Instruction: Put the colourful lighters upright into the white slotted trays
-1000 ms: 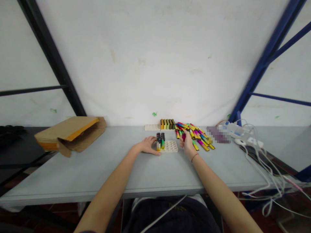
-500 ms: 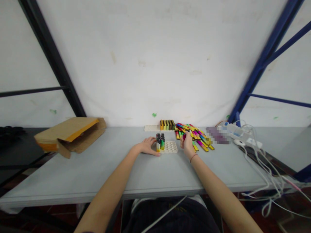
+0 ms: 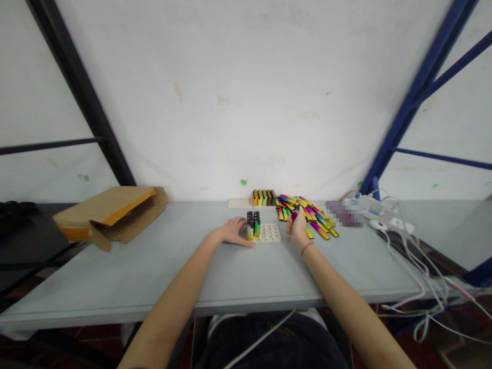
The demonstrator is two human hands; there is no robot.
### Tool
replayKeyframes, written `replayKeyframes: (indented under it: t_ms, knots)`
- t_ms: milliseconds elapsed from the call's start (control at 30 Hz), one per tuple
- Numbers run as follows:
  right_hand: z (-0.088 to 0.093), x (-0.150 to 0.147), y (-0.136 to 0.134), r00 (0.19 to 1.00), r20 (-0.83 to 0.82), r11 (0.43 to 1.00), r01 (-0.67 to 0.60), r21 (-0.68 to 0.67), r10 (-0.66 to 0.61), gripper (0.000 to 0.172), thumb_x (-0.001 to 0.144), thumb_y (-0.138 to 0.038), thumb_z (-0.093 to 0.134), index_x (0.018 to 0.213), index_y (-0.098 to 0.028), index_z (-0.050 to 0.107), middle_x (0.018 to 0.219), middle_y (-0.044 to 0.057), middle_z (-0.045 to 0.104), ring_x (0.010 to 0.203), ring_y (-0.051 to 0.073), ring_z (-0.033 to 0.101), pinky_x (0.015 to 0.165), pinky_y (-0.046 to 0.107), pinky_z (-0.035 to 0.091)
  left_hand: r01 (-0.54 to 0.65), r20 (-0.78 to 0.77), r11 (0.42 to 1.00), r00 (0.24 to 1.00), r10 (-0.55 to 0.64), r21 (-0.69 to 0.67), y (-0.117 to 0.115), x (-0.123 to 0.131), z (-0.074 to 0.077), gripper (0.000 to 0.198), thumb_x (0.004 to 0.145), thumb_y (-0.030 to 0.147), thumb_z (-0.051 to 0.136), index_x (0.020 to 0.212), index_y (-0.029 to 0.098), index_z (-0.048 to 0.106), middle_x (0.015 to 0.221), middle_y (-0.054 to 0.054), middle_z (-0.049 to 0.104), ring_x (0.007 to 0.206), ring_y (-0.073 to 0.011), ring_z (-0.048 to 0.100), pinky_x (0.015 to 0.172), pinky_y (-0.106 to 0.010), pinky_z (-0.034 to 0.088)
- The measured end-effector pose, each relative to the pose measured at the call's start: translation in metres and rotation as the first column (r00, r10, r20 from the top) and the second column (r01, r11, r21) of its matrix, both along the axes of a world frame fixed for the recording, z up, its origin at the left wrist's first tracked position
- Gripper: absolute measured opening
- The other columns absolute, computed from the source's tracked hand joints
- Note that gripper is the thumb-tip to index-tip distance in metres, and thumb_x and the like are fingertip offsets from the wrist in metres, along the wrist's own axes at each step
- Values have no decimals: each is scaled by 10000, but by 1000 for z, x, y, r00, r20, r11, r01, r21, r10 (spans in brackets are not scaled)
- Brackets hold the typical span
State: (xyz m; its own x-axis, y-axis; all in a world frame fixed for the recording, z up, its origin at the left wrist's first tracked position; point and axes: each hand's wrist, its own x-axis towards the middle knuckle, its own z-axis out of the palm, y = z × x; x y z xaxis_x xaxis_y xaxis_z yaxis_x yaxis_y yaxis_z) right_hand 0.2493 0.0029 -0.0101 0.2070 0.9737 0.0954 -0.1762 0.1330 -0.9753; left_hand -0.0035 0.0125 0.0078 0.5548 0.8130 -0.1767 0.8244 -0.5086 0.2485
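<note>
My left hand curves around the left end of a white tray with round holes, its thumb at the front and fingers behind. Two rows of slim coloured tubes with black tops stand upright in that end, close to my fingers. The tray's right part shows bare holes. My right hand is closed on a dark purple-pink tube, mostly covered by the fingers. It hovers right of the tray, at the near left side of a loose pile of shiny multicoloured tubes.
Behind stand a second white tray and a block of upright gold-topped tubes. An open cardboard box lies left. To the right are a blurred purple item, a power strip and tangled white cables.
My right hand has shifted very slightly to the right, still closed on the purple-pink tube. My left hand stays at the tray's left end.
</note>
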Motion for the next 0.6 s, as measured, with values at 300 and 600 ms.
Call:
replayKeyframes:
  t_ms: [300,600]
  knots:
    - [5,2,-3,994,-95,995,42,-96,-51,532,795,-704,238,505,-259,246,359,-57,172,300,96,141,309,265,114,-6,15,1000,1000,6,-10,-1,0,0,1119,537,822,575,1424,198,298,1506,-107,215,1340,-352,233,1092,-395,206]
    - [7,-3,-7,994,-104,996,33,-87,-42,485,842,-593,238,499,-251,253,362,-63,175,301,81,125,311,248,103,-2,25,1000,1000,2,5,0,0,-1,1132,534,834,565,1423,184,303,1501,-123,223,1339,-345,237,1091,-389,204]
